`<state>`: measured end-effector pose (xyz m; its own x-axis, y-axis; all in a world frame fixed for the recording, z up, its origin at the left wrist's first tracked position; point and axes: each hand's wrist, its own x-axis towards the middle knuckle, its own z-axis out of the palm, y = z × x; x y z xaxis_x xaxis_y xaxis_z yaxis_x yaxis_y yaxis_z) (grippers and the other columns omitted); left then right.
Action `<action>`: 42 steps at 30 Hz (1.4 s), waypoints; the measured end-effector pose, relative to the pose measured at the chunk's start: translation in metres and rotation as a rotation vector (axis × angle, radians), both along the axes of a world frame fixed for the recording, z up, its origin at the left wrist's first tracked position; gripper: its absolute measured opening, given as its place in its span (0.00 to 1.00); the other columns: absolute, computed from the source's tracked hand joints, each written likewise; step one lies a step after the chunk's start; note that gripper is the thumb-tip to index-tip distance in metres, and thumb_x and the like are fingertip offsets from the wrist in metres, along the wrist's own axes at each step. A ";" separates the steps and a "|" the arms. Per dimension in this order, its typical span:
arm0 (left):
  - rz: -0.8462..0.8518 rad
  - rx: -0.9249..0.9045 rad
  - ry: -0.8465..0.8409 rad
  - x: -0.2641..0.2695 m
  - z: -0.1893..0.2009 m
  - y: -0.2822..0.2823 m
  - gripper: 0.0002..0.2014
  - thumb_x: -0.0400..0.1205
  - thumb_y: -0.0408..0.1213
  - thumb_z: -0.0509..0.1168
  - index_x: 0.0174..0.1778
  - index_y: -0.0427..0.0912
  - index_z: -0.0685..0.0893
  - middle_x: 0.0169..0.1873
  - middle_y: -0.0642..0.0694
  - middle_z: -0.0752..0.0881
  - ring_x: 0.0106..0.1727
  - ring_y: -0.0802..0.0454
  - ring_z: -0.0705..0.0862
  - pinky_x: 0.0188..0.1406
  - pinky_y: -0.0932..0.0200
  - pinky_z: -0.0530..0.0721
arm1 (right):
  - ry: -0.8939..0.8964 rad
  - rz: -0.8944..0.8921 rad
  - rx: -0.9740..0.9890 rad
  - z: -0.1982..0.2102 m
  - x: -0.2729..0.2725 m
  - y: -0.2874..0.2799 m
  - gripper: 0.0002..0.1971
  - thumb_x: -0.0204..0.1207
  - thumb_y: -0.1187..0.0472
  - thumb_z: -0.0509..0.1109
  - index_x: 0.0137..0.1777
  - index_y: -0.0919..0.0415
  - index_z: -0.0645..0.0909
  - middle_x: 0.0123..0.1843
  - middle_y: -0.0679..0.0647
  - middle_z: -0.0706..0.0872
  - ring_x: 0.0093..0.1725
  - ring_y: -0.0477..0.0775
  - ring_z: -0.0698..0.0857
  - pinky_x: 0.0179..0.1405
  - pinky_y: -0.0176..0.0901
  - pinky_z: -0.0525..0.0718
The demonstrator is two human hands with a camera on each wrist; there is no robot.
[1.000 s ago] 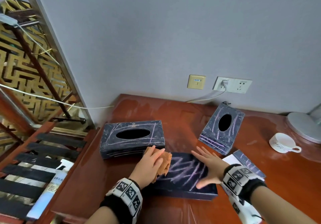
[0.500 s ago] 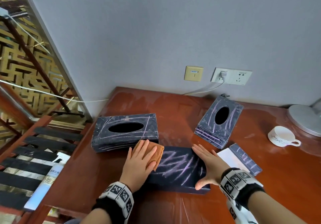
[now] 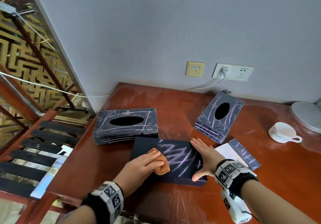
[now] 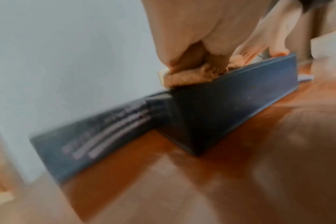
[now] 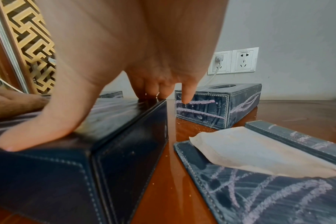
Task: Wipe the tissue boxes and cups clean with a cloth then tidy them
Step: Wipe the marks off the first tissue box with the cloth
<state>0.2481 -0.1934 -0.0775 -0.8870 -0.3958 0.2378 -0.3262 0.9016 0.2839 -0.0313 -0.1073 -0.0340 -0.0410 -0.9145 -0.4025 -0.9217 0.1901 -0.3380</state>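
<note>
Head cam: three dark leather tissue boxes, one white cup, one orange cloth. Both hands flat-fingered: left hand pressing cloth, right hand on nearest box.

A plain grey wall rises behind a glossy reddish-brown wooden table. Just above the table's far edge the wall carries a beige plate and, to its right, a white double socket. A white cable runs from the socket's left half down toward that edge. Beyond the table's left edge stand a gold lattice screen, a slanting silver metal frame and dark wooden slats. Soft light glints off the tabletop. A round grey base sits by its far right corner.
</note>
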 end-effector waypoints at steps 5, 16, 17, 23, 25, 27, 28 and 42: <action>0.392 0.054 -0.189 -0.009 0.014 -0.041 0.29 0.78 0.47 0.43 0.70 0.43 0.77 0.72 0.37 0.76 0.74 0.35 0.73 0.73 0.45 0.71 | 0.007 0.007 0.010 -0.002 -0.001 -0.001 0.67 0.53 0.37 0.81 0.82 0.50 0.36 0.84 0.44 0.37 0.81 0.43 0.36 0.83 0.54 0.40; -0.149 0.030 -0.177 -0.030 -0.001 0.018 0.28 0.77 0.25 0.57 0.73 0.50 0.66 0.79 0.45 0.64 0.81 0.43 0.57 0.80 0.46 0.55 | -0.008 -0.001 -0.016 -0.007 -0.004 -0.001 0.68 0.51 0.38 0.82 0.82 0.51 0.37 0.84 0.44 0.37 0.81 0.42 0.35 0.82 0.51 0.40; -0.095 0.046 -0.136 -0.033 0.001 0.003 0.27 0.77 0.25 0.58 0.72 0.49 0.69 0.77 0.42 0.69 0.79 0.40 0.62 0.79 0.46 0.60 | -0.013 -0.001 -0.015 -0.008 -0.004 -0.001 0.68 0.51 0.38 0.82 0.82 0.51 0.37 0.84 0.44 0.37 0.81 0.41 0.35 0.82 0.51 0.40; 0.380 0.205 -0.373 -0.062 0.024 -0.030 0.29 0.87 0.28 0.47 0.84 0.46 0.47 0.84 0.45 0.42 0.84 0.46 0.38 0.81 0.52 0.40 | -0.019 -0.002 -0.015 -0.010 -0.005 0.000 0.68 0.51 0.38 0.82 0.82 0.49 0.36 0.83 0.42 0.37 0.81 0.41 0.35 0.82 0.52 0.39; 0.334 0.157 -0.354 -0.074 0.026 -0.013 0.30 0.85 0.28 0.48 0.84 0.45 0.46 0.83 0.44 0.40 0.83 0.45 0.36 0.81 0.53 0.37 | -0.026 -0.004 -0.022 -0.011 -0.005 0.000 0.68 0.51 0.38 0.82 0.82 0.49 0.36 0.83 0.42 0.36 0.80 0.39 0.34 0.82 0.52 0.39; 0.217 0.188 -0.346 -0.079 0.032 0.009 0.32 0.84 0.27 0.50 0.84 0.45 0.48 0.83 0.45 0.39 0.83 0.46 0.35 0.80 0.54 0.35 | -0.029 0.003 -0.021 -0.011 -0.006 -0.001 0.68 0.50 0.37 0.81 0.82 0.50 0.36 0.83 0.42 0.36 0.78 0.36 0.33 0.83 0.52 0.40; 0.145 0.184 -0.323 -0.080 0.031 0.021 0.32 0.83 0.26 0.51 0.83 0.46 0.50 0.83 0.46 0.41 0.83 0.47 0.34 0.80 0.55 0.36 | -0.026 0.009 -0.019 -0.012 -0.007 -0.001 0.68 0.51 0.37 0.81 0.82 0.50 0.36 0.83 0.43 0.36 0.77 0.35 0.32 0.83 0.52 0.41; 0.283 0.203 -0.307 -0.090 0.028 0.020 0.29 0.86 0.34 0.48 0.84 0.48 0.46 0.83 0.48 0.37 0.83 0.47 0.33 0.80 0.52 0.33 | -0.040 0.014 -0.021 -0.014 -0.008 -0.001 0.68 0.51 0.38 0.82 0.82 0.51 0.36 0.83 0.43 0.35 0.78 0.37 0.32 0.83 0.53 0.42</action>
<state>0.1576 -0.1734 -0.0497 -0.7546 -0.6439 -0.1263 -0.6480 0.7011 0.2976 -0.0392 -0.1082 -0.0477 -0.0118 -0.9230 -0.3847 -0.9099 0.1694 -0.3786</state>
